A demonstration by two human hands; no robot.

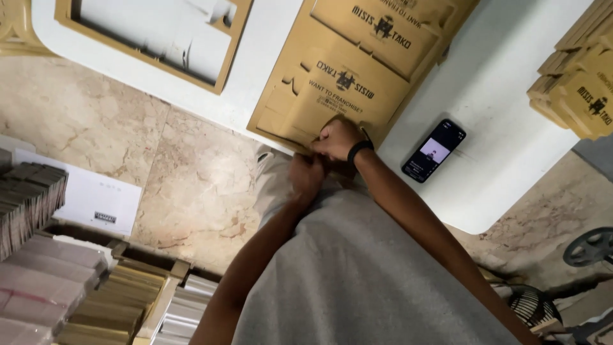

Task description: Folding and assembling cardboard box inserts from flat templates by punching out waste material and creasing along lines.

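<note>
— What do the hands hold?
— The right hand (336,138) is fisted on the near edge of the brown printed cardboard sheet (345,70); the left hand (306,177), just below, curls closed at that edge too.
— Where does the sheet lie?
— Flat on the white table (498,83), overhanging its edge, a phone (434,151) beside it.

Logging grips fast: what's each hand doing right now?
Left hand: closed, at the near edge of the flat cardboard box blank.
Right hand: fist closed on that same edge.
</note>
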